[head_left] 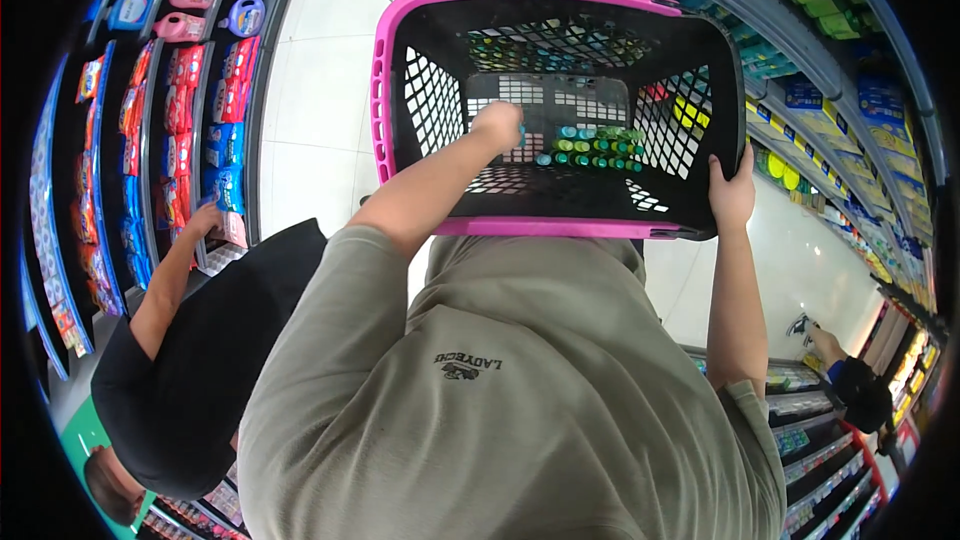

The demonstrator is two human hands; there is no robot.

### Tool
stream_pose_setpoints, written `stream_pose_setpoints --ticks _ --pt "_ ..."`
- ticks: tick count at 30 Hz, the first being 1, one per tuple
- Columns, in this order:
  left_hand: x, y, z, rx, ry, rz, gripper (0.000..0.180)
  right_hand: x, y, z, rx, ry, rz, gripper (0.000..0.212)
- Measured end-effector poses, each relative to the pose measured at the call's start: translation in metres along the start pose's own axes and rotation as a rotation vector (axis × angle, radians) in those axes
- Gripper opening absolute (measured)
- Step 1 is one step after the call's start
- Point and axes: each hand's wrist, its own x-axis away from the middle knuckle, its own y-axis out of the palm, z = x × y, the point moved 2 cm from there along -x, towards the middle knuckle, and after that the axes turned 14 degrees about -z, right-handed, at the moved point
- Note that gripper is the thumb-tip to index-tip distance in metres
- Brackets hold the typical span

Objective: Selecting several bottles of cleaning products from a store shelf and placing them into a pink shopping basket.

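Note:
A black shopping basket with a pink rim is in front of me, its mesh sides slanting down to a slotted floor. Inside it, my left hand is closed, and a small teal thing shows past its fingers, mostly hidden. Just right of that hand, several small green and teal bottles lie in rows on the basket floor. My right hand grips the black right end of the basket near its corner, thumb on the inner side.
A person in black at the left reaches to a shelf of red and blue packets and jugs. Shelves with green bottles and yellow-blue boxes curve along the far right. Another person is at the lower right.

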Motion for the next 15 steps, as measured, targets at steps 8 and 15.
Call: stream_pose_setpoints --ticks 8,15 --pt "-0.037 0.072 -0.007 0.002 -0.053 -0.200 0.025 0.001 -0.005 -0.009 -0.023 0.030 -0.032 0.070" --pt "-0.055 0.112 -0.018 -0.025 -0.025 -0.267 0.024 -0.001 -0.005 -0.010 -0.049 0.023 -0.041 0.069"
